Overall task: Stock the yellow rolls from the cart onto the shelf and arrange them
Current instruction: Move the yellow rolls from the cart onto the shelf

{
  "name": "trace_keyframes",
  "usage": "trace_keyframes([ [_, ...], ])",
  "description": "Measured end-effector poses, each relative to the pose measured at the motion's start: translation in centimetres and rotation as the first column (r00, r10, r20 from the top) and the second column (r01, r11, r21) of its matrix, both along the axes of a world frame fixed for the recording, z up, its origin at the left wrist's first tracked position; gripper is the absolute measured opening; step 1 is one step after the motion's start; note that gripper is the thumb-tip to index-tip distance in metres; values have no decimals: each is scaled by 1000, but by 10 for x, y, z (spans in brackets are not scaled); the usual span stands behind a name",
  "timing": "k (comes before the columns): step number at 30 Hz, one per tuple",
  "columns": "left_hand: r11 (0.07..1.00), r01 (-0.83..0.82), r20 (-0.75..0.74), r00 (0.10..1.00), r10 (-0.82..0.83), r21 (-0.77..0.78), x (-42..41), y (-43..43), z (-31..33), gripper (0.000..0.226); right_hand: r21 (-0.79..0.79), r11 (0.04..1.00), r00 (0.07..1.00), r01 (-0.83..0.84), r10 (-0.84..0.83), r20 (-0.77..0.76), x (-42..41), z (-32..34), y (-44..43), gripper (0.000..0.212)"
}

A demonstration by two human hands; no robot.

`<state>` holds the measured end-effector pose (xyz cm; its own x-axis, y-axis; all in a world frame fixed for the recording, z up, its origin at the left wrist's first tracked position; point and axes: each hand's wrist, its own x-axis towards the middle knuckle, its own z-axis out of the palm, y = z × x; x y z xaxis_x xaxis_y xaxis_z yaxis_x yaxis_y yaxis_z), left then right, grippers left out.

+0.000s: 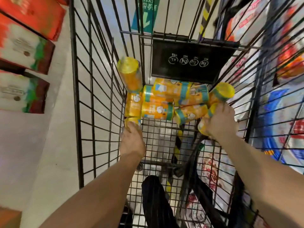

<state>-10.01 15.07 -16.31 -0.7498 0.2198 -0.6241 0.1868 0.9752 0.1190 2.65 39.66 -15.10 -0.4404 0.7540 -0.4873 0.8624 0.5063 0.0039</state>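
Note:
Several yellow rolls point(158, 111) with teal bands lie piled at the far end of the black wire cart point(98, 96). One roll point(130, 74) stands upright against the cart's left wall, another point(222, 92) leans at the right. My left hand point(131, 140) reaches down and grips a roll point(133, 120) at the pile's near left corner. My right hand point(220, 122) is curled over a roll point(203, 127) at the pile's right side, fingers wrapped round it. Both arms reach into the cart from above.
A black flap point(192, 61) with white icons hangs at the cart's far end. Red and white boxes point(24, 46) line the floor at left. Colourful packaged goods point(279, 112) fill the shelf to the right. A dark trouser leg point(156, 203) shows below the cart mesh.

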Motion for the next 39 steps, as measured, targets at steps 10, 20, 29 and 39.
trace_keyframes([
  [10, 999, -46, -7, 999, 46, 14, 1, 3, -16, 70, 7, 999, 986, -48, 46, 159, 12, 6, -19, 71],
  [20, 988, -130, 55, 991, 126, 83, -4, 4, -11, 54, -52, 999, 994, 14, -9, 108, 30, 15, -44, 74],
  [29, 802, -571, 517, 746, 419, 174, 9, -7, 42, 66, -340, 815, 770, 469, -565, -295, 42, 49, -100, 67],
  [39, 657, -678, 685, 650, 328, 328, 19, -32, 136, 59, -747, 265, 145, 609, -964, -223, 56, 134, -192, 42],
])
